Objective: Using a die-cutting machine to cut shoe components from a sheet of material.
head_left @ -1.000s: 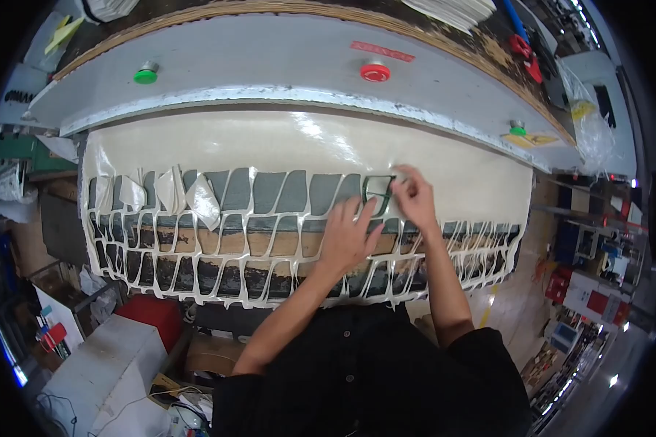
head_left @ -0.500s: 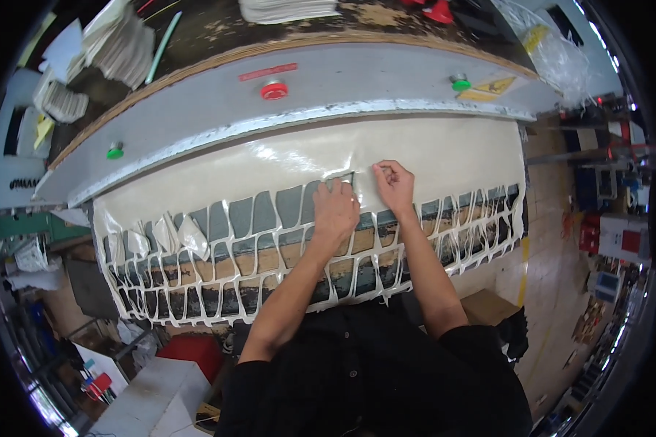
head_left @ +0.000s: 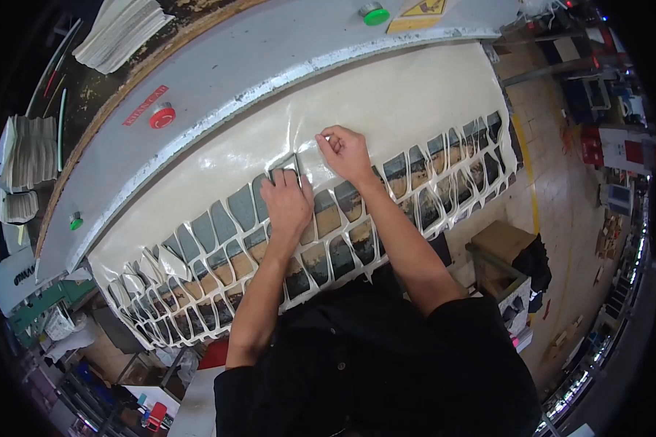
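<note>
A glossy cream sheet [head_left: 401,87] lies across the work surface, its near part cut into a net of thin strips around rows of openings. My left hand [head_left: 289,207] is closed over a thin-edged metal cutting die [head_left: 293,162] at the border between the uncut sheet and the openings. Its fingers hide most of the die. Just to the right, my right hand [head_left: 348,153] is curled above the uncut sheet, thumb and forefinger together. Whatever it pinches, if anything, is hidden. Several loose cut cream pieces [head_left: 173,264] lie over the openings at the left.
Beyond the sheet runs a grey machine beam [head_left: 270,73] with a red button [head_left: 162,115] and green buttons [head_left: 374,14]. Stacks of cream pieces [head_left: 120,35] stand on the dark shelf behind it. A cardboard box [head_left: 499,244] stands at the right, beside the floor [head_left: 561,240].
The whole view has turned, so the beam and sheet now slope up to the right. Both hands keep nearly the same place on the sheet; the left still covers the die.
</note>
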